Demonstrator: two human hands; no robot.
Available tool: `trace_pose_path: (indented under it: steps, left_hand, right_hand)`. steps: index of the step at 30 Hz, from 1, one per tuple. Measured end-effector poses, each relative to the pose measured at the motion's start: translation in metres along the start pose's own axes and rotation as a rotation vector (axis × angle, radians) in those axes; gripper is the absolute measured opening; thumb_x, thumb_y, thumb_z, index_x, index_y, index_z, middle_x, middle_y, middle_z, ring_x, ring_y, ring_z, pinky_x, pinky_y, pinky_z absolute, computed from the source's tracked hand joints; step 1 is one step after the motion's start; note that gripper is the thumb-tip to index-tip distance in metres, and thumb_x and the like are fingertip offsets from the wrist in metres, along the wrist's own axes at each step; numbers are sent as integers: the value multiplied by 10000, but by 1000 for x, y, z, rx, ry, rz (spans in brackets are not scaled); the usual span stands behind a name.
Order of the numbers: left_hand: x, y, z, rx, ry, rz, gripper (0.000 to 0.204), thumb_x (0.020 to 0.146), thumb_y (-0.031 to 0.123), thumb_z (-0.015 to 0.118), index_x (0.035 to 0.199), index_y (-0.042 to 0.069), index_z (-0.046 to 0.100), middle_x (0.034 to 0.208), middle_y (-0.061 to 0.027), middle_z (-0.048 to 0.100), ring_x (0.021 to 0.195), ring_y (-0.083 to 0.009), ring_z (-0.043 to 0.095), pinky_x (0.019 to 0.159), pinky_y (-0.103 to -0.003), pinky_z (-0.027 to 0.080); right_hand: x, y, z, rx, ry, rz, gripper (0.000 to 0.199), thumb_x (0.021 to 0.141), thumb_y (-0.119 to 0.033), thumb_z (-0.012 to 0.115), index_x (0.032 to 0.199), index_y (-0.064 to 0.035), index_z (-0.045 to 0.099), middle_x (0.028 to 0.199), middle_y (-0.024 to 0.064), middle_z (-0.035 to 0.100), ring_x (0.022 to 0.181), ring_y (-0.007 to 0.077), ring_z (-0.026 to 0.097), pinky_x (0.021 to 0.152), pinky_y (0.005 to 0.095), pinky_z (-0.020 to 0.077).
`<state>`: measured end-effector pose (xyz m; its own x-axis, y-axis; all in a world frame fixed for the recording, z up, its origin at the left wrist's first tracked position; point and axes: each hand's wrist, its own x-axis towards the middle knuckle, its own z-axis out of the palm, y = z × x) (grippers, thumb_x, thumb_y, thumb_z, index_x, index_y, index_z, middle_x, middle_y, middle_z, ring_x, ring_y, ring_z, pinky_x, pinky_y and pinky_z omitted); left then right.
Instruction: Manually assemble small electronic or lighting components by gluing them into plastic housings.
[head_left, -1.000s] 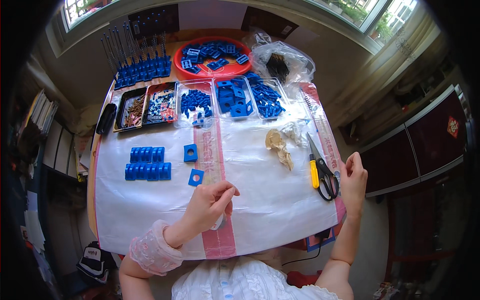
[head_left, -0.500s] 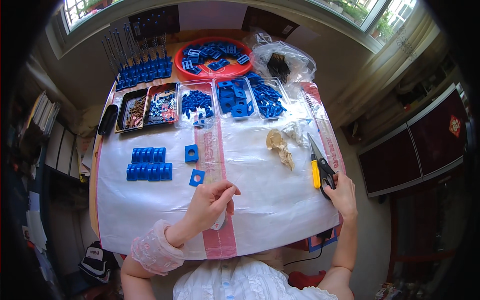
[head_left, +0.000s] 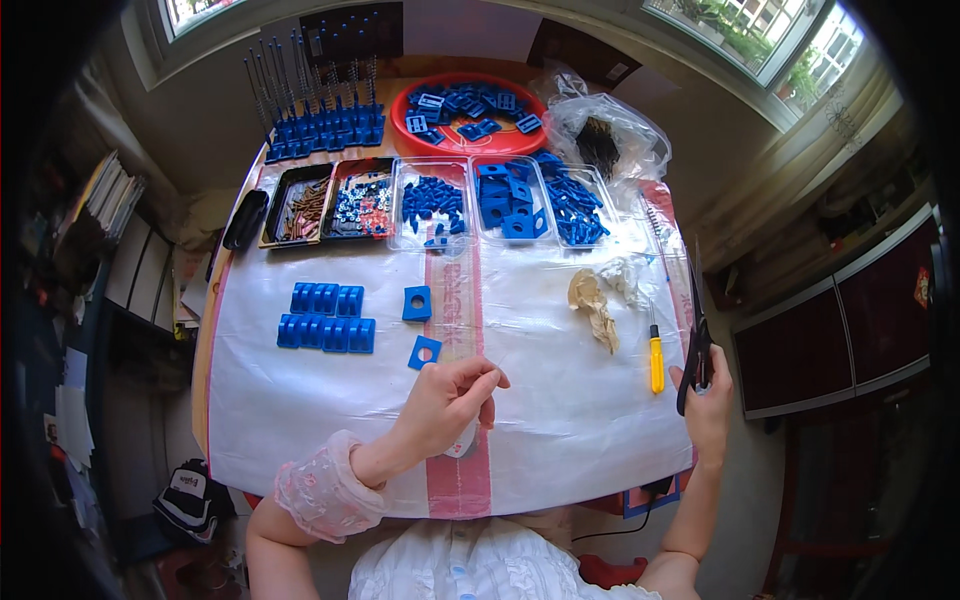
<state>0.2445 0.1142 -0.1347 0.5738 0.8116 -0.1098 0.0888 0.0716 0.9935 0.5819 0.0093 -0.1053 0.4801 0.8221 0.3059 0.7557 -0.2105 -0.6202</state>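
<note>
My right hand has a pair of black-handled scissors in its grip at the table's right edge, blades pointing away from me. Close by on the sheet lies a yellow-handled screwdriver. My left hand is closed in a pinch near the middle front; whatever sits between its fingertips is too small to name. Partly hidden under that hand is a pale, rounded object. Just beyond it lie two flat blue square pieces with round holes, one nearer and one farther.
Several blue ridged blocks stand in two rows at left. Behind them runs a line of trays, including black trays of screws and clear boxes of blue parts. A red basin is farther back. Crumpled brown paper lies at right.
My right hand has lifted the scissors off the sheet from beside the screwdriver and moved them right. My left hand keeps its pinch in place. The whole view has shifted slightly.
</note>
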Motion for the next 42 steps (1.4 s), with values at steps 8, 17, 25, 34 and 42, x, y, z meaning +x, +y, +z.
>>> trace_pose_path:
  steps: [8, 17, 25, 34, 42]
  left_hand:
    - [5, -4, -6, -95, 55, 35, 234, 1023, 127, 537, 945, -26, 695, 626, -48, 657, 568, -89, 637, 547, -231, 461]
    - [7, -5, -7, -62, 87, 59, 228, 1014, 122, 546, 938, -26, 702, 616, -45, 659, 562, -93, 650, 529, -232, 467]
    - [7, -10, -6, -51, 51, 41, 226, 1019, 146, 540, 980, -13, 695, 618, -50, 666, 567, -92, 656, 514, -229, 468]
    - [7, -10, -6, -24, 51, 56, 217, 1019, 147, 539, 989, -1, 694, 621, -44, 667, 571, -91, 656, 526, -231, 475]
    - [4, -3, -5, -41, 50, 28, 215, 1033, 118, 531, 976, -18, 688, 648, -33, 651, 589, -82, 631, 551, -228, 468]
  right_hand:
    - [6, -54, 53, 17, -189, -276, 347, 701, -154, 857, 889, -19, 598, 725, 48, 552, 626, 146, 497, 587, 302, 413]
    - [-5, -43, 53, -72, -291, -329, 264, 622, -127, 807, 773, -43, 606, 670, 47, 614, 545, 175, 603, 522, 314, 460]
    - [-9, -35, 53, -93, -302, -362, 217, 620, -106, 759, 765, -42, 612, 647, 74, 599, 543, 223, 603, 519, 336, 456]
    - [-9, -35, 53, -94, -313, -358, 201, 621, -101, 743, 765, -42, 617, 640, 81, 595, 550, 240, 607, 526, 352, 456]
    - [-8, -36, 54, -100, -334, -356, 200, 620, -93, 741, 774, -41, 623, 652, 88, 606, 568, 252, 615, 543, 359, 466]
